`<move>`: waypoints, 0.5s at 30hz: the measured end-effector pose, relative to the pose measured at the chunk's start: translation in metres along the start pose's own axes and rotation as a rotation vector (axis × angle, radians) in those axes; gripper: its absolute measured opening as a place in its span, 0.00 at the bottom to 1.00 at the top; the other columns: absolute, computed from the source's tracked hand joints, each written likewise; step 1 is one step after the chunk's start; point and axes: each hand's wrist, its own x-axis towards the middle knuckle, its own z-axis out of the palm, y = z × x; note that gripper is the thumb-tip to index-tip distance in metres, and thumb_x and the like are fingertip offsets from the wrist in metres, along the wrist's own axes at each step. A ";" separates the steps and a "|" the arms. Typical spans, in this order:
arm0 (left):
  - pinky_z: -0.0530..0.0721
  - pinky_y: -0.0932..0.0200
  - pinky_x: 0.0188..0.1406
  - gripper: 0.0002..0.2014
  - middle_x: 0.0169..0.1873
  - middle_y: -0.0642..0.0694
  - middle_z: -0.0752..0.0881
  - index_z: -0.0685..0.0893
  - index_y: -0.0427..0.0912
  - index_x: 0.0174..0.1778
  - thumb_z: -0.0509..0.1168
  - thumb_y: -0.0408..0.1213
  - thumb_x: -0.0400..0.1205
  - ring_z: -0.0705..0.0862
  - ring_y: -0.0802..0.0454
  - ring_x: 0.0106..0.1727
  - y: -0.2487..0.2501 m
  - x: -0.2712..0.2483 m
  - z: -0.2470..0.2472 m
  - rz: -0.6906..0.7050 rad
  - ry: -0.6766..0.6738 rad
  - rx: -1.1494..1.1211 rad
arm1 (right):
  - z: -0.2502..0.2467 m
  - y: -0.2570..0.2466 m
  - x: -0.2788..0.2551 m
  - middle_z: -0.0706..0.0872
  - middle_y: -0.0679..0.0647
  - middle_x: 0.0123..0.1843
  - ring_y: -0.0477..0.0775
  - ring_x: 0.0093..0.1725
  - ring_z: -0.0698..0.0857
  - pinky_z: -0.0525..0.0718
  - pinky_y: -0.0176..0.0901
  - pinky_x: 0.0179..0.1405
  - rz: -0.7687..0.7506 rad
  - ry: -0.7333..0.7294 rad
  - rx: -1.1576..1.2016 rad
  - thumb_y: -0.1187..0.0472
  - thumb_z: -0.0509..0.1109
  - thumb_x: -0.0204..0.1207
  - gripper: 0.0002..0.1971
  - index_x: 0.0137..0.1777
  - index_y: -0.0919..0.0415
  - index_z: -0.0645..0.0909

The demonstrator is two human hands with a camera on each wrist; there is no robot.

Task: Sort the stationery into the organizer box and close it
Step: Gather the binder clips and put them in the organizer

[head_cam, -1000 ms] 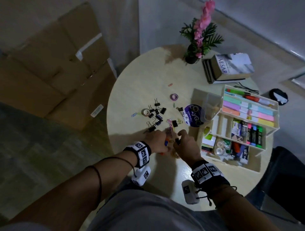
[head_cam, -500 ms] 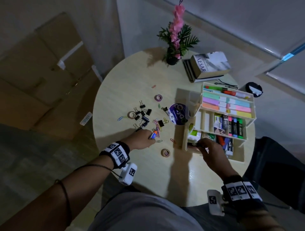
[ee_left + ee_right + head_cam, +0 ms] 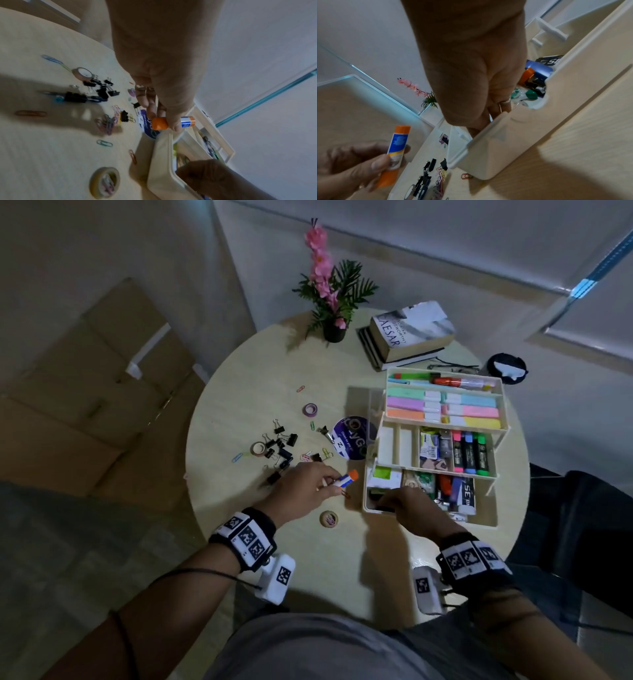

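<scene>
You are holding the glue stick (image 3: pixel 346 478) ready beside the organizer box (image 3: pixel 365 501).
Your right hand (image 3: pixel 409 506) is reaching into the near-left compartment, its grip hidden; your left hand (image 3: pixel 303 491) is pinching the stick just left; beyond, clips (image 3: pixel 281 445) are still waiting on the desk (image 3: pixel 260 385).

Left hand pinching a small glue stick above a cluttered table

The left hand (image 3: pixel 159 70) is pinching a short white-and-blue glue stick with an orange cap (image 3: pixel 173 122) between thumb and fingertips, holding it crosswise just past the corner of the cream plastic organizer box (image 3: pixel 163 169), which is sitting below and to the right of the fingers. The right hand (image 3: pixel 211 180) is resting on that box's near rim. Left of the fingers, black metal binder clips (image 3: pixel 101 89), a heap of coloured wire paper clips (image 3: pixel 109 123) and a pale roll of tape (image 3: pixel 104 181) are lying on the light wooden table (image 3: pixel 42 155).
</scene>
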 end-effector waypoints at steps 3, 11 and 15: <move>0.90 0.51 0.46 0.15 0.48 0.55 0.91 0.93 0.50 0.62 0.79 0.46 0.80 0.89 0.56 0.46 0.034 0.009 0.015 0.082 0.009 0.088 | -0.008 0.009 -0.013 0.95 0.59 0.57 0.61 0.56 0.91 0.81 0.44 0.50 -0.017 0.113 0.069 0.72 0.67 0.83 0.16 0.60 0.58 0.93; 0.88 0.52 0.49 0.12 0.51 0.44 0.94 0.94 0.48 0.61 0.76 0.45 0.82 0.90 0.44 0.52 0.091 0.045 0.068 0.048 -0.149 0.448 | -0.022 0.039 -0.042 0.95 0.52 0.50 0.56 0.50 0.93 0.90 0.56 0.53 -0.078 0.249 0.152 0.71 0.66 0.84 0.14 0.54 0.56 0.91; 0.87 0.51 0.44 0.06 0.46 0.39 0.92 0.93 0.42 0.52 0.71 0.34 0.85 0.91 0.39 0.50 0.091 0.048 0.087 0.005 -0.228 0.704 | -0.025 0.041 -0.048 0.96 0.54 0.53 0.57 0.54 0.93 0.90 0.55 0.56 -0.085 0.265 0.155 0.71 0.67 0.84 0.13 0.55 0.58 0.92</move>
